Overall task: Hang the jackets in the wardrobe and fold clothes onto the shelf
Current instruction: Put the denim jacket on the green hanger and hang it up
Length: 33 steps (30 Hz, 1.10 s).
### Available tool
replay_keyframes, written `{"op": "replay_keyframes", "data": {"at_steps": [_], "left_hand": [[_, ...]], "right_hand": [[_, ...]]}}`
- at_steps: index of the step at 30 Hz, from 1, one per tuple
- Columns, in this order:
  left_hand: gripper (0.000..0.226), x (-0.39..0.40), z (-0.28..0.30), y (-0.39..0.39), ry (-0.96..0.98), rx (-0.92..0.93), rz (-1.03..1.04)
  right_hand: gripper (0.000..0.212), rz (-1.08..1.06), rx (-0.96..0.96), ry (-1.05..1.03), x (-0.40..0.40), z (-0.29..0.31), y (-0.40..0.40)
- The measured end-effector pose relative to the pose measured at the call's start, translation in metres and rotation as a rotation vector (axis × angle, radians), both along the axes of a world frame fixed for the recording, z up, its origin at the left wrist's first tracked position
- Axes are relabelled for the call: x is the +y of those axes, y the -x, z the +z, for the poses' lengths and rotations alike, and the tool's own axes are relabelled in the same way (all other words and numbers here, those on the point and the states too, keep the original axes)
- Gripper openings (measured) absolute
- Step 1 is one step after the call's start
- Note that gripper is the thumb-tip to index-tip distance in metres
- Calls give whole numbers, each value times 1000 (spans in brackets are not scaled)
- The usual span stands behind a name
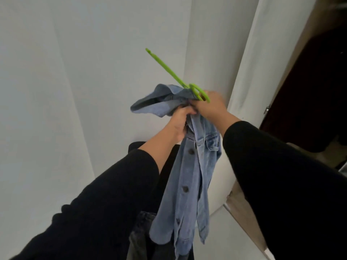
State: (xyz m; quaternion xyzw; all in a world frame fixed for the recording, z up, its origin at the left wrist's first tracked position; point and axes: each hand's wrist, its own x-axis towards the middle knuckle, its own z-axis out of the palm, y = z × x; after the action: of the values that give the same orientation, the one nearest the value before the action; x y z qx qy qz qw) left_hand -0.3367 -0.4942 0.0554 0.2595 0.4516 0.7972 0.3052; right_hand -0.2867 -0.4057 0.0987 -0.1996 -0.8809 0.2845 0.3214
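Note:
A light blue denim jacket (189, 177) with dark buttons hangs bunched in mid-air at the centre of the view. My left hand (181, 121) grips the jacket near its collar. My right hand (209, 106) holds a bright green plastic hanger (169, 71) by its hook end and also touches the collar fabric. The hanger's long arm sticks up and to the left, partly inside the jacket's collar. Both my arms wear black sleeves.
White walls fill the left and centre. An open wardrobe (311, 94) with a dark interior and a white door stands at the right. A dark chair or black item (135, 146) sits below the hands, with dark grey clothing (142, 231) near the bottom.

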Motion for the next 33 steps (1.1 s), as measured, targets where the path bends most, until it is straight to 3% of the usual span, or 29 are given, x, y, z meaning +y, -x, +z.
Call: {"op": "replay_keyframes", "data": {"at_steps": [3,6,12,16,18,21,24,27,30,33], "left_hand": [[13,2,17,-2,-123,-188,4],[12,10,19,7,41,-143,228],[48,-12,25,60,432,235,568],[56,-31,65,78,635,499,721],[53,-35,92,76,752,628,769],[48,-35,117,66,951,792,739],[49,-24,112,55,1134,898,618],[49,-19,103,54,1197,829,561],[55,-23,105,57,1194,792,507],[54,-29,107,61,1275,815,514]], "right_hand": [[24,-23,3,46,5,4,-8],[26,-93,-39,39,18,8,-19],[34,-290,-129,126,58,8,-56],[48,-292,-309,158,75,6,-75],[38,-269,-413,102,78,9,-79],[34,-226,-452,131,77,19,-80],[31,-139,-311,263,74,31,-82],[23,-14,-156,350,72,38,-87],[36,29,-47,399,73,39,-99],[44,13,-76,401,79,38,-113]]}}
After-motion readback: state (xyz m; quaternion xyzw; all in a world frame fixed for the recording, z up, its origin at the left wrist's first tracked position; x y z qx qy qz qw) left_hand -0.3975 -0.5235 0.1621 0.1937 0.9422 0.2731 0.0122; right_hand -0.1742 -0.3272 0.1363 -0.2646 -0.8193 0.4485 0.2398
